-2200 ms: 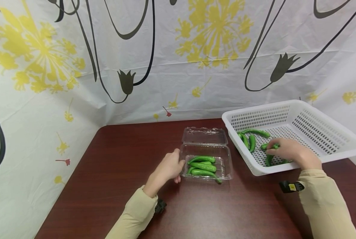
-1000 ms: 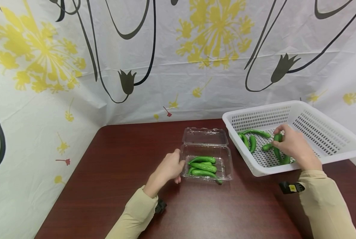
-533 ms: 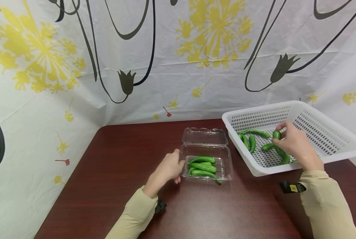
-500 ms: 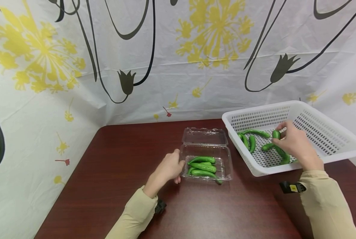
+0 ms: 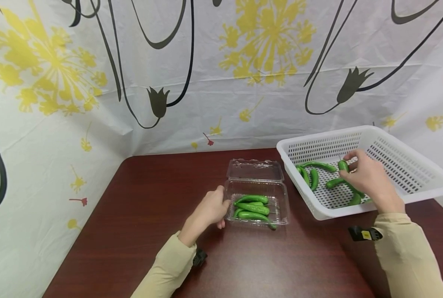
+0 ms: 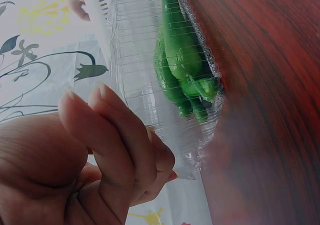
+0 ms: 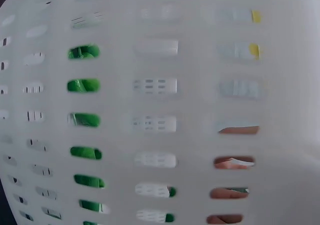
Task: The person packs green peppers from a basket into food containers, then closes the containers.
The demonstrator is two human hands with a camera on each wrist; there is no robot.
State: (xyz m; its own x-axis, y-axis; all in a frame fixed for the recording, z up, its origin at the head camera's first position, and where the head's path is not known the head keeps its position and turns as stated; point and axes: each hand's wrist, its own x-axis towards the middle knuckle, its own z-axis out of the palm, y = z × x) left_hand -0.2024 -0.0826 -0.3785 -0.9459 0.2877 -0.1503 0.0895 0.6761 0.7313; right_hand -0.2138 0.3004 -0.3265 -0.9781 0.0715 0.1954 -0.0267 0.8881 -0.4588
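My right hand (image 5: 368, 176) is inside the white basket (image 5: 392, 142), its thumb and fingers pinching a green chili pepper (image 5: 343, 165). Basket wall (image 7: 200, 140) fills the right wrist view; green peppers (image 7: 85, 120) and bits of skin show through its slots. My left hand (image 5: 210, 207) stays at the left end of the clear plastic container (image 5: 285, 207), fingers curled in the left wrist view. Whether that hand grips the rim, I cannot tell. Several green chili peppers (image 5: 252, 207) lie in the container, one stem end reaching its front edge.
More chili peppers (image 5: 314, 179) are scattered on the basket's floor, mostly toward its left side. The container's lid (image 5: 255, 169) is folded back behind it. Dark red tabletop (image 5: 281, 265) extends around both, and a patterned curtain (image 5: 206, 103) hangs at its back edge.
In the basket, my right hand has risen and shifted slightly right, and it has a pepper between its fingers. Peppers beneath it have shifted. My left hand and the container have stayed put.
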